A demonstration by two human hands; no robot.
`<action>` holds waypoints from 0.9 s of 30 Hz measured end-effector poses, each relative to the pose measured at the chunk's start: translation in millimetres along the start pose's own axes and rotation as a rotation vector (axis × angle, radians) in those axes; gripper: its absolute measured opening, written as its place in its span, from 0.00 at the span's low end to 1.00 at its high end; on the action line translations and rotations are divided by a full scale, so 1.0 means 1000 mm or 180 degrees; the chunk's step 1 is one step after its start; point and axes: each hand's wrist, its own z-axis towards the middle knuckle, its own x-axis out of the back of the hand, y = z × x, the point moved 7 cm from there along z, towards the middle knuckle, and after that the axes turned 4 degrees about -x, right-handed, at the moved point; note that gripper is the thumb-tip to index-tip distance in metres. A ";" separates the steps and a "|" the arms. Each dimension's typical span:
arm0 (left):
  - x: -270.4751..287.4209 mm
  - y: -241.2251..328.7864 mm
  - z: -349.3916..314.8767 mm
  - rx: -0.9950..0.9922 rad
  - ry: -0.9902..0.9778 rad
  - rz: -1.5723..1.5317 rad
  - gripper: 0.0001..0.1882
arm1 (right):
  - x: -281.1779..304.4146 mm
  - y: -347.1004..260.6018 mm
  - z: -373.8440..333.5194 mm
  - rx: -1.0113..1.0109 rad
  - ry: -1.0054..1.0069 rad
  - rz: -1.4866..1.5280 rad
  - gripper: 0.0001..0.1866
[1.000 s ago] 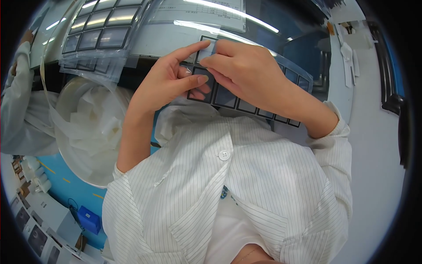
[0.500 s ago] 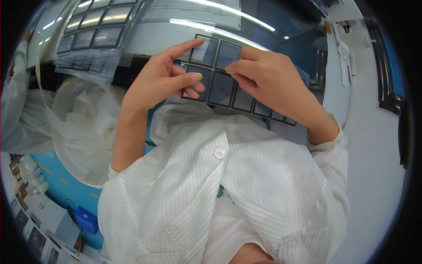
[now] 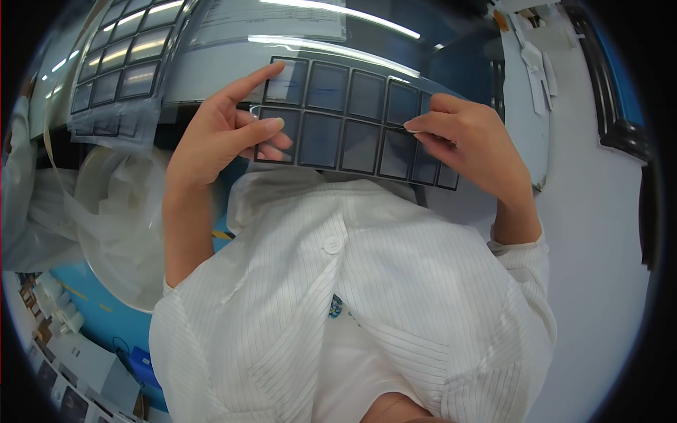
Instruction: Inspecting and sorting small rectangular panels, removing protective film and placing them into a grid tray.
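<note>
A flat sheet of clear windows with black borders (image 3: 321,137), set in two rows, lies tilted at the near edge of the worktop. My left hand (image 3: 217,137) grips its left end, the index finger stretched along the upper corner and the thumb over the front. The lower fingers of that hand show behind the clear panes. Over the sheet's right part, my right hand (image 3: 474,144) is closed in a pinch, its fingertips at the black line between the two rows. Whatever sits between those fingertips is too small to make out.
Another black-framed sheet (image 3: 116,56) in clear film lies on the worktop at the far left. Below it stands a round white bin (image 3: 88,233) with pale film scraps (image 3: 134,204). A printed paper (image 3: 271,21) lies under the glossy top. A blue box (image 3: 143,366) is at lower left.
My right hand has slid rightward along the sheet, uncovering more panes, its fingers still pinched. The left hand keeps its hold. The whole view has shifted slightly.
</note>
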 end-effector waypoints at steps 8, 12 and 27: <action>-0.002 0.004 0.001 -0.0118 0.0125 0.0025 0.36 | 0.004 0.004 -0.009 0.0088 0.0188 0.0087 0.09; -0.003 0.004 0.001 -0.0122 0.0117 0.0043 0.36 | 0.004 0.002 -0.010 0.0106 0.0191 -0.0037 0.08; 0.002 0.005 0.004 -0.0078 -0.0042 -0.0023 0.36 | 0.002 0.001 -0.010 0.0041 0.0038 -0.0167 0.07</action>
